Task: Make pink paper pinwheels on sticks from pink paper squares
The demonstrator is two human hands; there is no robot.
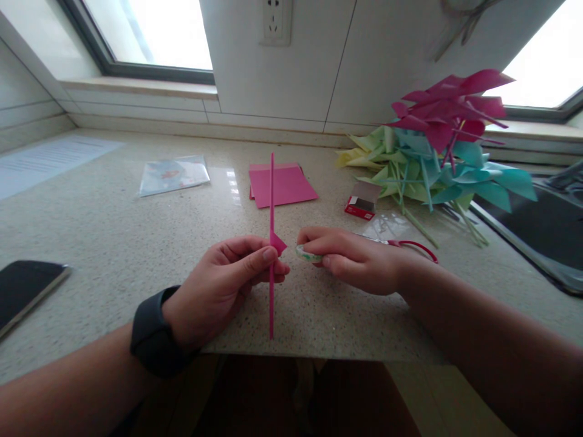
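My left hand (228,276) pinches a thin pink stick (272,194) held upright over the speckled counter (113,224), with a small folded pink paper tip (278,244) pressed against it at thumb height. A dark watch sits on that wrist. Just to the right of the stick, my right hand (353,258) grips a small greenish roll of tape (308,255), close to the pink paper tip. Red-handled scissors (416,247) lie partly hidden behind my right wrist.
A stack of pink paper squares (283,185) lies behind the stick. A heap of pink, teal and yellow-green paper pinwheels (437,145) fills the back right, beside a small red box (362,201). A sink (542,230) is at right, a dark phone (25,291) at left, a clear packet (173,175) behind.
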